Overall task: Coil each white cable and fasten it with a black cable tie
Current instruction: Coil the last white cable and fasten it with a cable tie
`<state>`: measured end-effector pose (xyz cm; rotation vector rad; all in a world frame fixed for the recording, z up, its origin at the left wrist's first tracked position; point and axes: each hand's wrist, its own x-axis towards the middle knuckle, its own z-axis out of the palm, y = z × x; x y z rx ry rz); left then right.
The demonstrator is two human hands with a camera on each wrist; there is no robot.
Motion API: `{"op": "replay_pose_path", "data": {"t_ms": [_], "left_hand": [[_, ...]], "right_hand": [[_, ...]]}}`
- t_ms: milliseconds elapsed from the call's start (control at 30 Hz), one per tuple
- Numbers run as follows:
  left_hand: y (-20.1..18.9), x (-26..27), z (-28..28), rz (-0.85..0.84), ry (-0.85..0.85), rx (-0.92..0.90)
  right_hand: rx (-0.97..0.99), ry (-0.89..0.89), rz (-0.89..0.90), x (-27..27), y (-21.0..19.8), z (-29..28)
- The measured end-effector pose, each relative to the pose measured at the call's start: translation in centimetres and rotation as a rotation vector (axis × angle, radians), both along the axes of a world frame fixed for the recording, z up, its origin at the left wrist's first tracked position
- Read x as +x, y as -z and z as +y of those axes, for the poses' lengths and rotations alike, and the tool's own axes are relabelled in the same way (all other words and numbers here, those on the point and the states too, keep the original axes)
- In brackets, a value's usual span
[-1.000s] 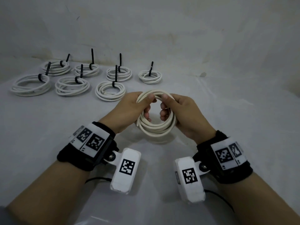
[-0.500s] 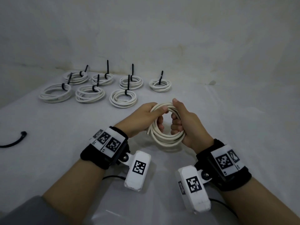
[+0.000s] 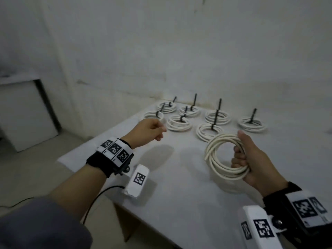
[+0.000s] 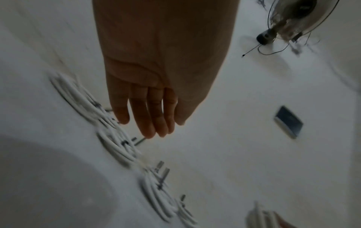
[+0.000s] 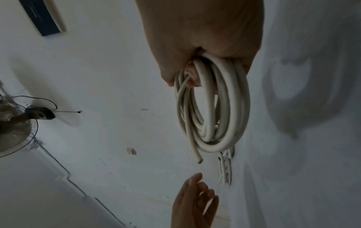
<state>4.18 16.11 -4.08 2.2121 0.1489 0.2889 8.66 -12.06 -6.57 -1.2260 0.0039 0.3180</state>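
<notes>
Your white cable is coiled, with no tie on it.
You grip it upright above the table; seven tied coils, each with a black tie, lie behind.

Head view: dim, flat, greyish indoor light; no glare. Soft shadows fall on the desk beneath the left hand and under the held cable coil, so light comes from above. Slight motion blur overall; fingertips of left hand smeared. Straight lines bow toward frame edges (wide-angle distortion).
Left wrist view: strong motion blur; tied coils streak into smears, esp. bottom edge. Palm dark, in own shade.
Right wrist view: sharper; coil well defined, w/ a large soft ring-shaped shadow on the surface at right. Fan at left edge stretched by lens.
</notes>
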Motion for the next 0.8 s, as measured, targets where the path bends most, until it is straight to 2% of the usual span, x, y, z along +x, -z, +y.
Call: {"op": "replay_pose_path", "data": {"t_ms": [100, 167, 233, 533, 633, 733, 800], "left_hand": [[0.7, -1.3, 4.9, 0.115, -0.089, 0.255], [1.3, -2.0, 7.0, 0.273, -0.105, 0.516], [1.9, -2.6, 8.1, 0.403, -0.098, 0.645], [2.1, -2.6, 8.0, 0.489, -0.056, 0.738], [1.6, -2.4, 7.3, 0.468, -0.052, 0.722], [0.2, -1.4, 5.5, 0.299, -0.033, 0.582], [-1.2, -0.4, 3.1, 0.079, -0.026, 0.338]], "right_hand": [[0.057, -0.052, 0.032, -0.1, 0.2, 2.6], [0.063, -0.076, 0.048, -0.3, 0.4, 3.5], [0.030, -0.088, 0.050, -0.5, 0.7, 3.7], [0.052, -0.003, 0.082, 0.3, 0.8, 1.3], [0.050, 0.007, 0.101, 0.4, 0.8, 1.2], [0.055, 0.014, 0.078, 0.3, 0.7, 1.1], [0.045, 0.030, 0.048, 0.2, 0.5, 0.8]]}}
